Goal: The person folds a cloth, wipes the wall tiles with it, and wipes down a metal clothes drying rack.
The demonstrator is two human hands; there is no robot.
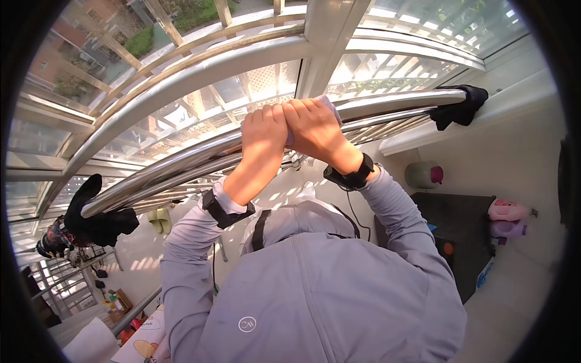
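Both hands are side by side on a purplish cloth point(330, 109) wrapped over the shiny metal rail point(175, 163) in front of the windows. My left hand point(264, 134) has its fingers curled over the top of the cloth, touching my right hand. My right hand point(313, 128) grips the same cloth, which sticks out beyond its knuckles. The undersides of both grips are hidden. Black cloth items hang at the rail's two ends, one at the right point(457, 106) and one at the left point(100, 218).
Behind the rail stands a white window frame point(324, 45). On the right are a dark box point(454, 236), pink and purple bottles point(508, 219) and a greenish container point(422, 175). Green slippers point(159, 221) lie on the floor at left, with a rack point(66, 281) beyond.
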